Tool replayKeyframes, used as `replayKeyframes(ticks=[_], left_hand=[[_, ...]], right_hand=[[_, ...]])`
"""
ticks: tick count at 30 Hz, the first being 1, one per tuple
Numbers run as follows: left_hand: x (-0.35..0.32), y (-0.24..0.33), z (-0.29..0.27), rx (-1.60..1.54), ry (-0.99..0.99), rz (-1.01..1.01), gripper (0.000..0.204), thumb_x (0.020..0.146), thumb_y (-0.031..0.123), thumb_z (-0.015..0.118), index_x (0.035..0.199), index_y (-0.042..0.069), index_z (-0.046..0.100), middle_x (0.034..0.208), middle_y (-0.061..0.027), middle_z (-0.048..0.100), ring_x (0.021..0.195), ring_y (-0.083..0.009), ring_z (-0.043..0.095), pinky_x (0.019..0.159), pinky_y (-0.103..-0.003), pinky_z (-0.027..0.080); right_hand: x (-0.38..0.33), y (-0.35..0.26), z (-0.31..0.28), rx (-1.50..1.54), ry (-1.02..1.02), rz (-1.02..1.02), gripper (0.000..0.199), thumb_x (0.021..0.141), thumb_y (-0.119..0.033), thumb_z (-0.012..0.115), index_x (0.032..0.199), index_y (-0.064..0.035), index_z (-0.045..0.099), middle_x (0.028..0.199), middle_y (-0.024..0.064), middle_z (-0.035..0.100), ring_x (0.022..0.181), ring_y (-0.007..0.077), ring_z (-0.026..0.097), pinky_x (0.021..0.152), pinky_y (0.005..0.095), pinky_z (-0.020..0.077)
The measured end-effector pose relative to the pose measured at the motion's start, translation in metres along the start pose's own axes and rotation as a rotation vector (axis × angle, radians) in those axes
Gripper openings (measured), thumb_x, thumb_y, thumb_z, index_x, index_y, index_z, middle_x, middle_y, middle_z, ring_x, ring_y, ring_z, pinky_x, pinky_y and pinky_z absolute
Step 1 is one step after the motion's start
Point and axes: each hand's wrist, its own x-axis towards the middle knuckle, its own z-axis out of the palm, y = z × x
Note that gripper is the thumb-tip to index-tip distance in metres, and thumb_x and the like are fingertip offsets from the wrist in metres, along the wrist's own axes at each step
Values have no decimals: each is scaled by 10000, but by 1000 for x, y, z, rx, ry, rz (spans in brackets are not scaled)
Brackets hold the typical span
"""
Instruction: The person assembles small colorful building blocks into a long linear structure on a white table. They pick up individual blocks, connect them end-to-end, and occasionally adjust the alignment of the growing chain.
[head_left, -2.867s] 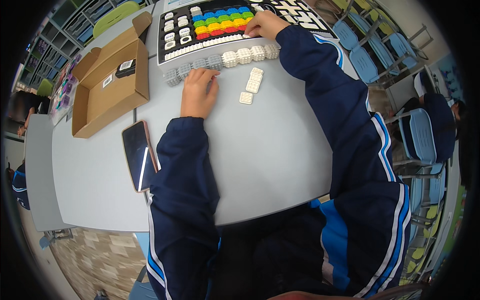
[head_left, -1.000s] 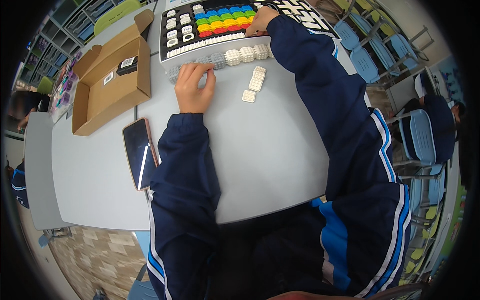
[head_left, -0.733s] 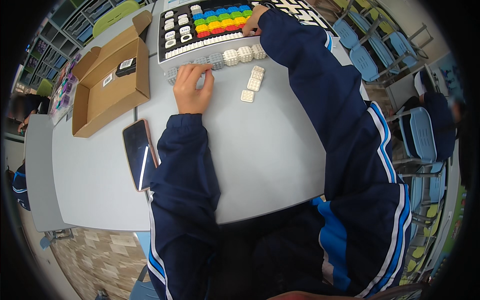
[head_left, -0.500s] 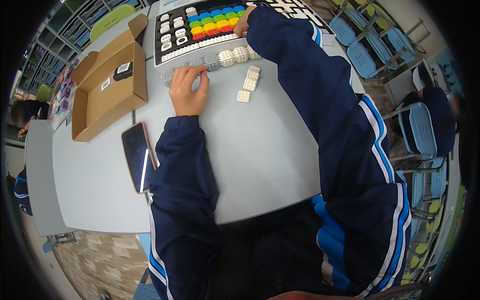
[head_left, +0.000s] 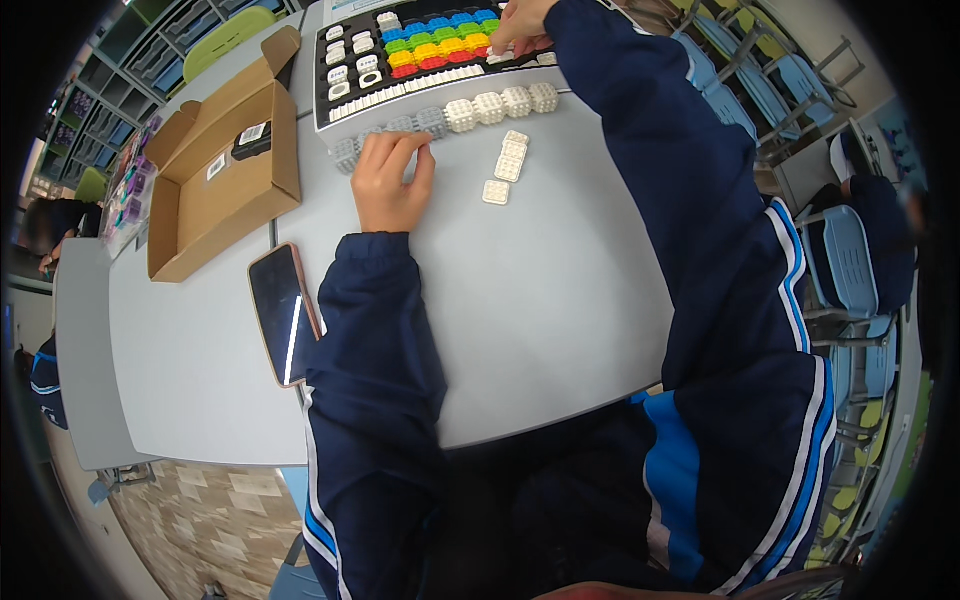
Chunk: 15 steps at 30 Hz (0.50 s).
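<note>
Small white labels [head_left: 216,167], no legible print

Grey table [head_left: 560,300] | kit tray [head_left: 350,124] | cube row [head_left: 459,115] | white plates [head_left: 512,160] | phone [head_left: 278,315] | open carton [head_left: 240,218]

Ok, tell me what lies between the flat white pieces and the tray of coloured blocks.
In the head view, white cubes lie there, with bare tabletop between them and the pieces.

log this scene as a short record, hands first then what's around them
left hand: curled at the grey end of a row of studded grey and white plastic cubes, grip unclear
right hand: fingers at a small white piece in a white box with black insert, grip unclear
rows, far to near: blue, green, yellow, red plastic blocks
mid-table: flat white studded plastic pieces
left side: open brown cardboard box, dark-screened rectangular phone
</note>
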Motion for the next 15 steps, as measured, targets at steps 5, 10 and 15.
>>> replayKeyframes(ticks=[5,10,15], left_hand=[[-11,0,-32,60,-150,-10,187,737,-22,712,903,64,700,864,-50,650,785,-245,601,679,-341,503],[-13,30,-10,-13,-268,-76,203,764,119,756,952,69,698,932,-53,657,863,-252,599,745,-355,479],[-15,52,-19,100,-435,-140,339,770,228,788,1045,62,679,1013,-67,669,956,-256,597,838,-361,430]], right_hand=[[-93,-115,14,536,446,72,290,666,-225,818,883,-48,743,791,70,724,730,152,680,684,292,539],[-151,-126,97,668,589,-54,237,685,-149,798,880,-56,701,736,50,685,699,126,636,653,275,480],[-169,-157,141,609,625,-49,251,696,-136,777,918,-51,695,904,73,658,843,189,632,756,303,500]])
